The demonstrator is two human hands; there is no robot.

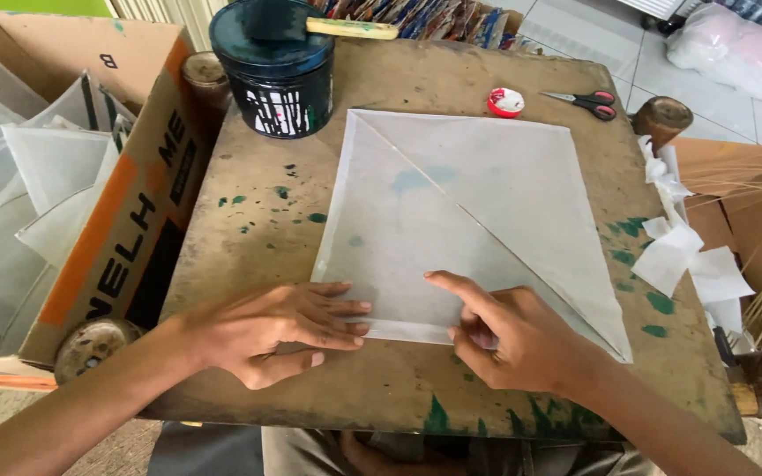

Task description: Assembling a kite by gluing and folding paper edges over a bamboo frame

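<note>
With your flat left hand [288,328] and pointing right hand [509,339] pressing the thin white translucent paper sheet [465,220], an uneven push can wrinkle its folded near edge.

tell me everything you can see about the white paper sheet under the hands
The white paper sheet is thin and translucent, likely tissue paper, lying flat on the paint-stained wooden board. It is roughly square, turned slightly, with a thin straight stick or crease running diagonally from its top-left corner to its bottom-right. Faint bluish-green smudges show near its upper left. Its near edge looks folded into a narrow strip. The left hand presses flat on the near-left corner; the right hand has its fingers on the near edge.
</note>
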